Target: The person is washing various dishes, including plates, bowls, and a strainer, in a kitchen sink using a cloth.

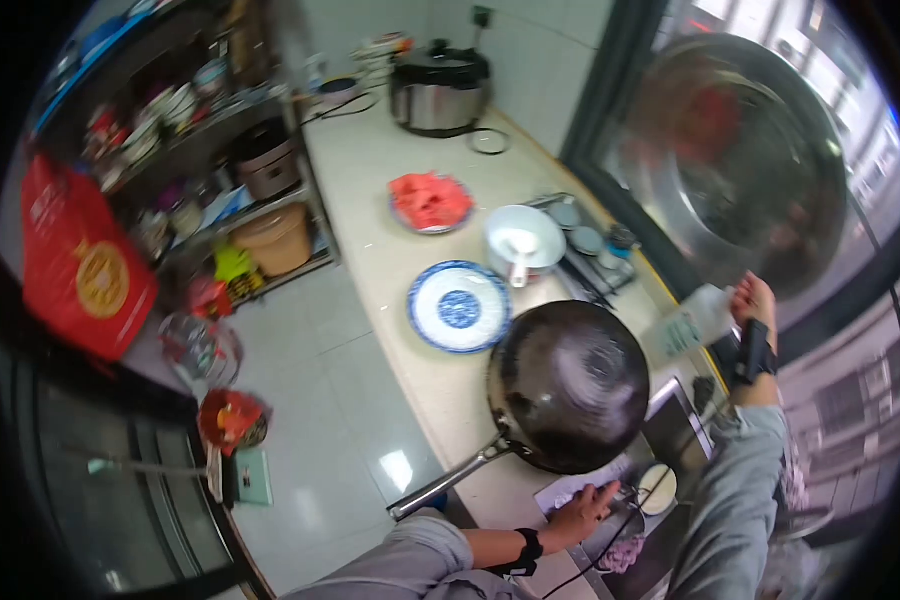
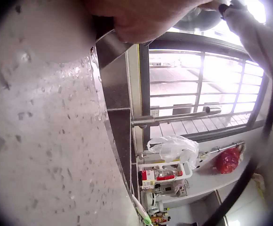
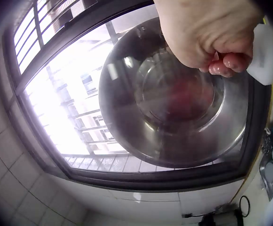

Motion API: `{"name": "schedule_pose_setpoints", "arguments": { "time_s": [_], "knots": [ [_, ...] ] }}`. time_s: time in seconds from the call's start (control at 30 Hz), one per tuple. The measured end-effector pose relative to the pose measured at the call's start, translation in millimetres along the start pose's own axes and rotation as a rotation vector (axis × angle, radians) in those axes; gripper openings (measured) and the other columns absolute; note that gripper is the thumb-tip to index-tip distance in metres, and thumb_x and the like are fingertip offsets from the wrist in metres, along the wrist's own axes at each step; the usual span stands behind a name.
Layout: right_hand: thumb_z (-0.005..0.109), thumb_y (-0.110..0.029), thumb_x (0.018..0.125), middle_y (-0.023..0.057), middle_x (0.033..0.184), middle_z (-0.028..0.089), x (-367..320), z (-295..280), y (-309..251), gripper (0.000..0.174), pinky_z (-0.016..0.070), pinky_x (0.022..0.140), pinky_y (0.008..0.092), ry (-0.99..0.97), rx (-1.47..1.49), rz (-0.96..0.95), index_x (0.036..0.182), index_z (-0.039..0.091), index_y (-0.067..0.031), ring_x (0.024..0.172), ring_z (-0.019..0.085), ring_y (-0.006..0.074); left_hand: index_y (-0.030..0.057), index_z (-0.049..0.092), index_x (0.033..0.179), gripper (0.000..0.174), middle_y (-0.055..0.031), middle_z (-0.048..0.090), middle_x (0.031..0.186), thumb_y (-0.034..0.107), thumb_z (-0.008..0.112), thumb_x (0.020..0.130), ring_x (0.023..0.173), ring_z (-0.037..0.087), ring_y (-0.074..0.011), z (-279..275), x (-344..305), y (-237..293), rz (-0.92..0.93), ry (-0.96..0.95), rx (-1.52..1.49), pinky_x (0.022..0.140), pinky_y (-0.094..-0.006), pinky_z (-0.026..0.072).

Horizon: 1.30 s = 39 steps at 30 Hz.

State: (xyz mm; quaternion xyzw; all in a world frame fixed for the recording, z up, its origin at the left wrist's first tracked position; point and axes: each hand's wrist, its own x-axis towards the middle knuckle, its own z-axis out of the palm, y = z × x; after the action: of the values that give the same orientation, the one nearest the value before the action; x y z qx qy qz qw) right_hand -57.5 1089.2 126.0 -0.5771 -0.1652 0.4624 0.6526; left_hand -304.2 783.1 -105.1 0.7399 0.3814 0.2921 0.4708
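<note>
In the head view the right hand (image 1: 755,300) grips a translucent white bottle (image 1: 692,320) at its upper end, beside a large metal basin (image 1: 745,160) standing against the window. Curled fingers of the right hand (image 3: 211,37) show in the right wrist view, with the white bottle (image 3: 269,54) at their edge. The left hand (image 1: 582,515) is low over the sink edge, fingers extended, near a round pale-topped object (image 1: 657,489). Only part of the left hand (image 2: 136,16) shows in the left wrist view; its fingertips are hidden there. An overturned dark wok (image 1: 570,385) lies just beyond it.
The counter (image 1: 360,190) holds a blue-rimmed plate (image 1: 459,308), a white bowl (image 1: 525,240) with a spoon, red food (image 1: 430,200) on a plate and a pressure cooker (image 1: 440,90). The wok's handle (image 1: 448,484) juts past the counter's front edge. Shelves stand left.
</note>
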Motion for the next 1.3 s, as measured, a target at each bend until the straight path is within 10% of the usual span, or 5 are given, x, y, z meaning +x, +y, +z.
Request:
{"name": "schedule_pose_setpoints", "arguments": {
  "time_s": [0.6,0.87,1.17,1.27,1.3],
  "knots": [
    [0.051,-0.029,0.082,0.0060,0.081,0.058,-60.8,-49.9,22.4,0.035,0.0401,0.068,0.0243,-0.238,-0.542,-0.560,0.094,0.058,0.0037,0.075,0.052,0.0111,0.0051,0.035,0.124,0.045,-0.0149,0.045,0.094,0.008,0.044,0.080,0.082,0.050,-0.0267,26.0,13.8,-24.5,-0.004,0.143,-0.299,0.073,-0.0343,0.0415],
    [0.047,-0.025,0.082,-0.0032,0.051,0.042,-258.2,-216.9,116.1,0.023,0.0316,0.033,0.0190,0.030,-0.474,-0.163,0.082,0.057,-0.0045,0.037,0.039,0.0045,-0.0006,0.045,0.102,0.029,-0.0179,0.057,0.091,0.018,0.042,0.080,0.067,0.061,-0.0321,-12.6,15.8,41.8,-1.017,0.095,-1.137,0.055,-0.0413,0.0540],
    [0.050,-0.003,0.076,0.0109,0.084,0.054,-375.1,-221.5,200.5,0.018,0.0444,0.073,0.0340,0.317,-0.701,-1.225,0.093,0.055,0.0000,0.084,0.054,0.0267,0.0050,0.055,0.093,0.022,-0.0093,0.061,0.085,0.021,0.045,0.082,0.073,0.060,-0.0221,61.7,-15.0,21.5,-1.057,-0.536,-1.783,0.058,-0.0310,0.0519],
    [0.051,-0.006,0.075,0.0134,0.091,0.055,-373.6,-225.9,200.1,0.021,0.0426,0.078,0.0339,0.400,-0.791,-1.267,0.094,0.055,0.0008,0.091,0.052,0.0294,0.0075,0.056,0.092,0.021,-0.0076,0.060,0.081,0.020,0.043,0.082,0.066,0.059,-0.0206,79.7,-43.9,67.7,-0.423,-0.249,-0.941,0.053,-0.0268,0.0502],
    [0.050,-0.011,0.077,0.0145,0.094,0.055,-369.2,-232.4,197.1,0.024,0.0418,0.080,0.0328,0.413,-0.893,-1.234,0.097,0.055,0.0017,0.093,0.052,0.0290,0.0065,0.055,0.095,0.023,-0.0109,0.059,0.084,0.021,0.041,0.083,0.069,0.059,-0.0217,80.7,-38.1,69.9,-0.708,-0.342,-1.016,0.054,-0.0272,0.0509]
  ]
}}
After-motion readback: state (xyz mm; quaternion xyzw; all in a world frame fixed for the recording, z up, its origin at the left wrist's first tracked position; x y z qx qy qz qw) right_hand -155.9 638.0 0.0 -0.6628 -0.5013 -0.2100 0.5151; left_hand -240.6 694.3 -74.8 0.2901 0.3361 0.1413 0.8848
